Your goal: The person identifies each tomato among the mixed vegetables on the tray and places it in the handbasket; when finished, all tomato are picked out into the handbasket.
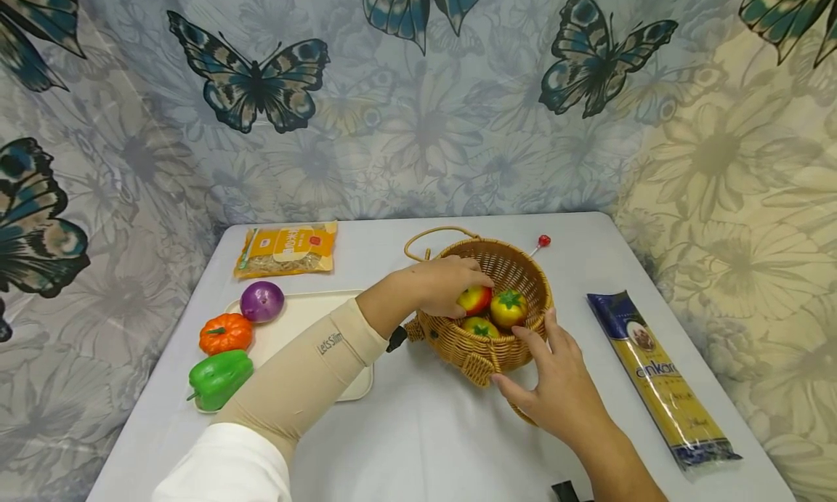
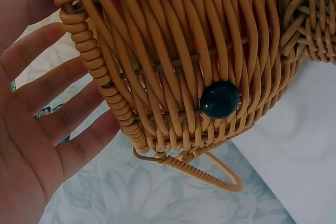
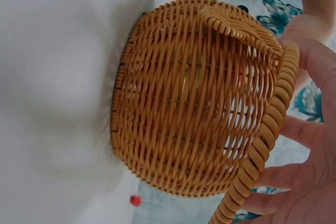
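A fish-shaped wicker basket [image 1: 451, 349] stands on the table with round fruits in it. My left hand [image 1: 447, 284] reaches over its rim. Thumb and fingers lie around a red-and-yellow fruit [image 1: 475, 299]; in the left wrist view the fingertips of that hand [image 2: 47, 108] are hidden behind the rim. Two yellowish fruits with green leafy tops, one at the right [image 1: 508, 309] and another in front [image 1: 480, 328], lie beside it. My right hand [image 1: 556, 386] is at the basket's near right side, fingers spread, index finger at the rim. The handle [image 3: 262, 140] crosses before that hand in the right wrist view.
Left of the basket, a cream tray [image 1: 314, 306] lies partly under my left arm. Along its left side sit a purple onion [image 1: 261, 301], an orange pumpkin [image 1: 225, 333] and a green pepper [image 1: 220, 380]. A yellow food bag [image 1: 286, 250], a red lollipop [image 1: 544, 240] and a pasta pack [image 1: 663, 378] lie farther out.
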A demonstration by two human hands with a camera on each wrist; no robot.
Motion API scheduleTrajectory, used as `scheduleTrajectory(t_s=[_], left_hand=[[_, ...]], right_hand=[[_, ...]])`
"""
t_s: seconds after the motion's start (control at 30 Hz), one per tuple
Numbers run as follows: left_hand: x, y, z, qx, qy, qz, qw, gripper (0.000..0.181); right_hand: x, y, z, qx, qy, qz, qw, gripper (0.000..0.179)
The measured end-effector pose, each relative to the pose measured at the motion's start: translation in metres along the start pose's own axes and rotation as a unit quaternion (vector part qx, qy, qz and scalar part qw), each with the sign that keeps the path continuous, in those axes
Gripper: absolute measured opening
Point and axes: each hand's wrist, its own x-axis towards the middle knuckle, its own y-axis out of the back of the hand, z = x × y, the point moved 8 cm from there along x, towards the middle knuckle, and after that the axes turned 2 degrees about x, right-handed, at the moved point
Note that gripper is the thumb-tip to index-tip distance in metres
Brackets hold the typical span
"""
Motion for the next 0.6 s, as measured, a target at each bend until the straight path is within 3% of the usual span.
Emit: scheduleTrajectory(t_s=[0.17,0.33,0.6], left_hand=[[-0.004,-0.001,-0.003,-0.005,0.009,0.005,0.9999,0.068],[-0.013,0.004,-0.002,-0.013,0.018,0.035,0.9991,0.066],[-0.043,0.007,-0.013,-0.032,0.038,0.086,0.9951,0.076]], right_hand=[[0.002,-0.002,-0.001,0.0,0.0,-0.006,1.0,0.073],[0.004,0.001,-0.002,-0.016,-0.003,-0.02,0.9997,0.076],[0.006,0.011,0.003,-0.039,-0.019,-0.066,0.9969,0.082]])
